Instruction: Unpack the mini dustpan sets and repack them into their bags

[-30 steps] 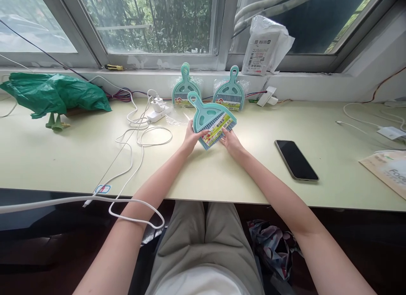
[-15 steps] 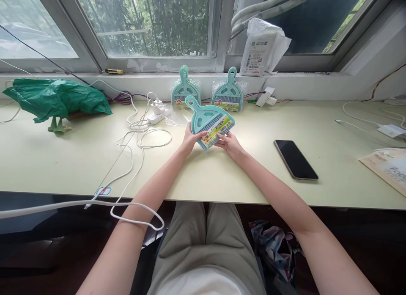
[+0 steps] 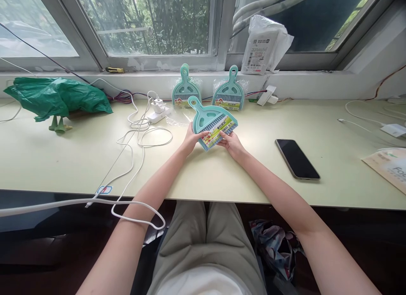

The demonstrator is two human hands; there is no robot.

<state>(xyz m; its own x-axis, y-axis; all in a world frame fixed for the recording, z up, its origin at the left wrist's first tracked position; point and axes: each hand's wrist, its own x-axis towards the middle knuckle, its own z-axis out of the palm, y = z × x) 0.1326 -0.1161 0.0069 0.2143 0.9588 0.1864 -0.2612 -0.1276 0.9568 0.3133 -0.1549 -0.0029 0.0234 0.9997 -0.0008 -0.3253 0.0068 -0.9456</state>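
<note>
You hold the teal dustpan set [image 3: 212,122] at frame centre, just above the table [image 3: 63,159].
Your left hand [image 3: 190,139] and right hand [image 3: 232,142] pinch its lower edge; it looks light, stiff and slick in wrap, so grip the rim.

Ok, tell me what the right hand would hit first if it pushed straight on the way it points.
Probably the wrapped dustpan set leaning against the wall; the right hand points toward it, though depth is unclear.
</note>
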